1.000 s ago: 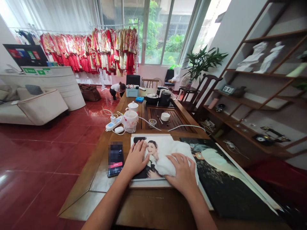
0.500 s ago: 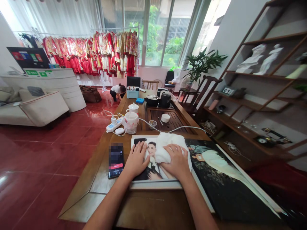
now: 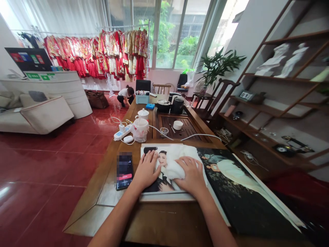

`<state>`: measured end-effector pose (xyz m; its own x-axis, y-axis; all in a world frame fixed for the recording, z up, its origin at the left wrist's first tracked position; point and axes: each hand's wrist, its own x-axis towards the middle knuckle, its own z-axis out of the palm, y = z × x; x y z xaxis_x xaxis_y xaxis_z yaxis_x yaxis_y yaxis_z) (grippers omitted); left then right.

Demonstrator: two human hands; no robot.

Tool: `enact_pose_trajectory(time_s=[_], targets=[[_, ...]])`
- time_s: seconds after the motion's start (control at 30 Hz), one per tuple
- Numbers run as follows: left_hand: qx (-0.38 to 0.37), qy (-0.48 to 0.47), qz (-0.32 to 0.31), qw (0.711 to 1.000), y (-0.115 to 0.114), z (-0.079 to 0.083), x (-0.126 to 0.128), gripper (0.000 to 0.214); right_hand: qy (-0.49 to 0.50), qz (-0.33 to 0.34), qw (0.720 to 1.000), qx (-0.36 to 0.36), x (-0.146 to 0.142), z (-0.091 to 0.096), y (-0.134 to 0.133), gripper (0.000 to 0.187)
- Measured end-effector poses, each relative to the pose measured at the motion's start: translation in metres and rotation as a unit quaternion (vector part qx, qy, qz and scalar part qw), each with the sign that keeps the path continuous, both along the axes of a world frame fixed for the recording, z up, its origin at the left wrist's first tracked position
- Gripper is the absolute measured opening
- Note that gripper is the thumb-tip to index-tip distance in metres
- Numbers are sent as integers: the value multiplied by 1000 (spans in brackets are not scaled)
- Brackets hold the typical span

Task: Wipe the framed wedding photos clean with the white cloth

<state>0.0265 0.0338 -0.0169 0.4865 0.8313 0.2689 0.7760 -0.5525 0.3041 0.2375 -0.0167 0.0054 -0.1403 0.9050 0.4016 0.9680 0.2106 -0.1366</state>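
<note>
My left hand (image 3: 148,170) lies flat with its fingers spread on the left part of a photo print (image 3: 160,187) that shows a smiling person in dark and white clothes. My right hand (image 3: 191,173) grips a bunched white towel (image 3: 177,167) and presses it down on the print's right side; its fingers curl over the cloth. Part of the picture is hidden under the towel and both hands. To the right lies a larger dark photo panel (image 3: 239,195) with a figure in a pale gown. A phone (image 3: 124,171) with a lit screen rests left of my left hand.
A white cup-like container (image 3: 140,131), a lidded cup (image 3: 143,114) and a power strip (image 3: 122,132) stand beyond the print. A white cable (image 3: 200,135) crosses the tea tray (image 3: 195,127). Farther back a person (image 3: 125,95) crouches beside the wooden table (image 3: 108,195).
The towel under my right hand has flattened and spread somewhat. My right hand has shifted very slightly to the right; my left hand has stayed in place on the print.
</note>
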Motion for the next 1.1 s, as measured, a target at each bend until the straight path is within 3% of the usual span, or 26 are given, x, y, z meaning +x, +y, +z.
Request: enact_pose_trajectory(time_s=[0.13, 0.23, 0.6, 0.7, 1.1], targets=[[-5, 2, 1, 1000, 0, 1, 0, 55, -1, -8, 1000, 8, -2, 4, 25, 47], [-2, -1, 0, 1000, 0, 1, 0, 55, -12, -16, 1000, 18, -6, 5, 28, 46], [-1, -2, 1, 1000, 0, 1, 0, 55, -1, 5, 1000, 6, -10, -14, -45, 56], [-2, 1, 1, 1000, 0, 0, 0, 56, 3, 4, 1000, -1, -10, -15, -51, 55], [-4, 1, -6, 1000, 1, -1, -1, 56, 1, 17, 1000, -9, -23, 8, 22, 46]])
